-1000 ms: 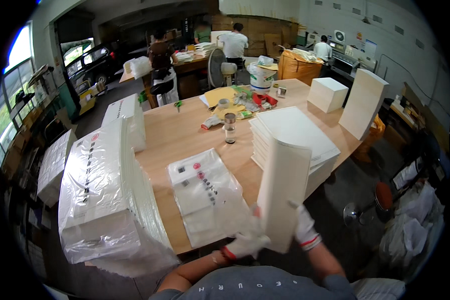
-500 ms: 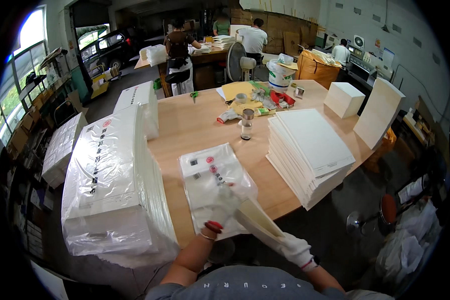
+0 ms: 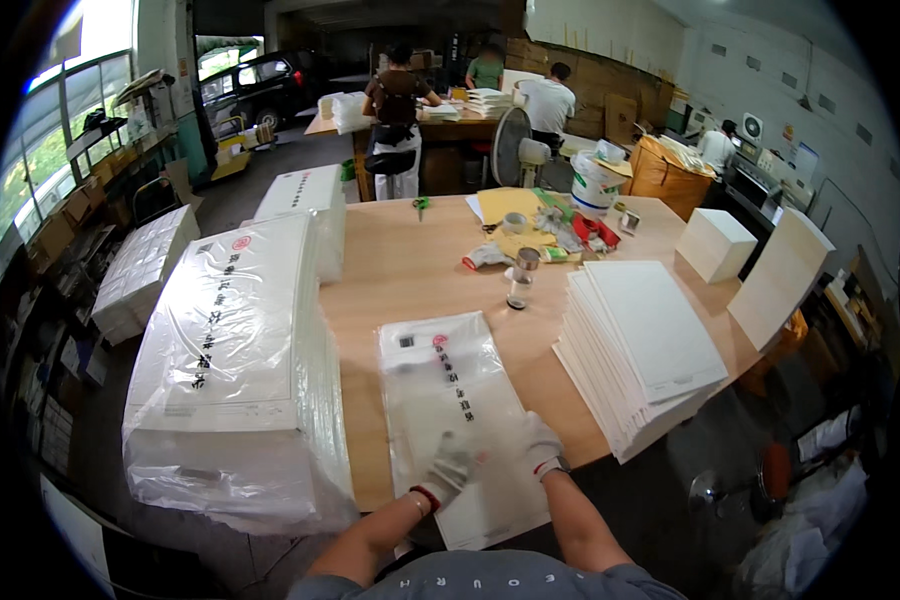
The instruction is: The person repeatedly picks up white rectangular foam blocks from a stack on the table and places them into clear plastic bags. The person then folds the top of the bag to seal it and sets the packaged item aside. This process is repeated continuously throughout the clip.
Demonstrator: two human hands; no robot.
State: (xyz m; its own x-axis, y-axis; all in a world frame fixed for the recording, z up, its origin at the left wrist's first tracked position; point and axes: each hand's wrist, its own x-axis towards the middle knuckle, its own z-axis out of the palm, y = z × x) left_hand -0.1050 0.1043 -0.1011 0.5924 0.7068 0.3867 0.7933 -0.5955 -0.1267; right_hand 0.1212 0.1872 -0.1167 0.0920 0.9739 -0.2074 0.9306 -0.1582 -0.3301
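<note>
On the near part of the table lies a clear plastic bag [image 3: 422,345] with a red emblem and black print. A flat white paper packet [image 3: 500,515] lies along it, its near end over the table's front edge; whether it is inside the bag I cannot tell. My left hand [image 3: 450,470], in a white glove with a red cuff, rests on the packet with its fingers stretched out. At the packet's right edge is my right hand [image 3: 542,445], also gloved, slightly blurred, its fingers extended along the side.
Tall plastic-wrapped paper stacks [image 3: 235,330] stand at left. A fanned stack of white packets [image 3: 650,330] is at right, near a white block [image 3: 715,245] and an upright packet [image 3: 780,280]. A glass jar [image 3: 520,280] stands mid-table. Other people work farther back.
The white packet, earlier tilted in my right hand, now lies flat along the bag. My right hand has moved forward and left to its edge; the view has shifted.
</note>
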